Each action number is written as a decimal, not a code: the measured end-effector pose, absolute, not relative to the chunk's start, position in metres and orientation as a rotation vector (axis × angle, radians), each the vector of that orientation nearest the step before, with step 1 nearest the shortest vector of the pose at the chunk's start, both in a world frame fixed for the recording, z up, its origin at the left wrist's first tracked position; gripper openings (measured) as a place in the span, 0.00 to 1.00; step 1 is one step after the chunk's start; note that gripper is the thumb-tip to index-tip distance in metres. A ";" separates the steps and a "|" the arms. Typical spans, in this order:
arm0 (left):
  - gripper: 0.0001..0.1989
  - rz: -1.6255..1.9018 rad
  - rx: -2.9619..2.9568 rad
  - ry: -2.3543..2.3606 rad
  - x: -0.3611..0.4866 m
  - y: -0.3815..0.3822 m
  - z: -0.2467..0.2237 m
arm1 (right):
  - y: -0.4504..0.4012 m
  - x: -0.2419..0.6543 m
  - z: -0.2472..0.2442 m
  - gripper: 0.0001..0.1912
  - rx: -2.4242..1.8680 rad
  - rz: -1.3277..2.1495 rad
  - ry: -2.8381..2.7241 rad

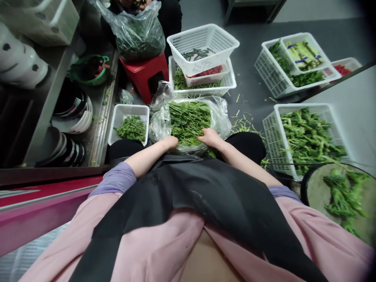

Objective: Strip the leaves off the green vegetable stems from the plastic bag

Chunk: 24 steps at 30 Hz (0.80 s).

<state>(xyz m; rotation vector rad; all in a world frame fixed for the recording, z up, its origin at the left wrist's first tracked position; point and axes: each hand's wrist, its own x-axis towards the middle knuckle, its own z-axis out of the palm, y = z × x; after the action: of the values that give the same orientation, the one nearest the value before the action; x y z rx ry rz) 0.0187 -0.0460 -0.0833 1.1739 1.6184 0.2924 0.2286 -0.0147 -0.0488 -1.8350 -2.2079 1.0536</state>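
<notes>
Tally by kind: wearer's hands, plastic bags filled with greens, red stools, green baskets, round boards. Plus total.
Wearer's hands (left hand, right hand): 2
Plastic bags filled with greens (near bag, far bag): 2
Red stool: 1
Green basket: 1
Round board: 1
Total: 7

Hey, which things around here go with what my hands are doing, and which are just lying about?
Seemingly in use:
Your left hand and right hand
Clear plastic bag, with greens inside
Probably the small white basket beside it

Apparently just nearby:
Red stool
Stacked dishes
Round board
</notes>
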 end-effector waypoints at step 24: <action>0.23 1.209 0.852 1.067 0.066 -0.060 -0.047 | -0.025 0.175 -0.048 0.22 -1.063 1.013 -1.994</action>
<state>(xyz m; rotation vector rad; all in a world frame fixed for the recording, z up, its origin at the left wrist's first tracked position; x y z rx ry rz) 0.0663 -0.0600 -0.0472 0.8521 1.0675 1.2089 0.1754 -0.0252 -0.0476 -1.0630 -1.9938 1.0128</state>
